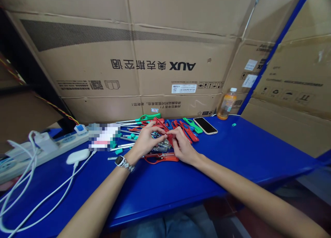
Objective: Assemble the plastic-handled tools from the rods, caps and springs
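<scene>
My left hand (148,140), with a watch (123,162) on its wrist, and my right hand (184,146) meet over a pile of lighter parts. Both pinch a red plastic lighter shell (169,138), partly hidden by the fingers. Just below them on the table lies an orange-red half shell of a stick lighter (169,157) with a metal tube pointing left. Clear and metal small parts (161,147) lie under my hands. Behind are a green stick lighter (148,118), a green shell (193,125) and several red shells (190,132). Metal tubes (125,146) lie to the left.
A phone (206,125) and an orange drink bottle (227,104) stand or lie to the right on the blue table (232,155). At left are a white power strip (64,141), a white earbud case (78,156) and loose cables. Cardboard (155,45) walls the back.
</scene>
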Demonstrator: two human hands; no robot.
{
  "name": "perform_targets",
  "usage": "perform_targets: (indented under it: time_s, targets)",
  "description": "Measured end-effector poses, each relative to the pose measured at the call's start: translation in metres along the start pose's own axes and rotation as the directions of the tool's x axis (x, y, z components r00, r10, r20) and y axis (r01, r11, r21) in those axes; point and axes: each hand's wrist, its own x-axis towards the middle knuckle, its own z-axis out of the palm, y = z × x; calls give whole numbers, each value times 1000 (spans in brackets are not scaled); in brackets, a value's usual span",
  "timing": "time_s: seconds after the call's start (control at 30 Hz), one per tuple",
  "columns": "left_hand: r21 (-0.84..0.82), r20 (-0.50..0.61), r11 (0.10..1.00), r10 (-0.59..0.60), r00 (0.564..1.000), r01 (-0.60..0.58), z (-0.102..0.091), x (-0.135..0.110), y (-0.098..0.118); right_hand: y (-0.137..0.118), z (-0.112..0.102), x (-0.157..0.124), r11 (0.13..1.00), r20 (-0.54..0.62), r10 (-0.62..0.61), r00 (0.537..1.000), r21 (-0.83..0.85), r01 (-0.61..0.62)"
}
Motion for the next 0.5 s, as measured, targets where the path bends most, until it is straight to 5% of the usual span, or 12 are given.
perform_targets:
  time_s: [0.27,0.37,0.5]
  targets:
    - [-111,-24,994,-23,999,20,-1,0,2,1,0,1,997,-66,72,995,12,-72]
    - [-96,-83,995,22,996,-30,-3,1,2,8,-7,6,985,-161,161,974,-32,-168]
    - [-157,16,987,-35,999,38,-1,-1,-1,25,-18,8,929,-236,305,923,-139,-342]
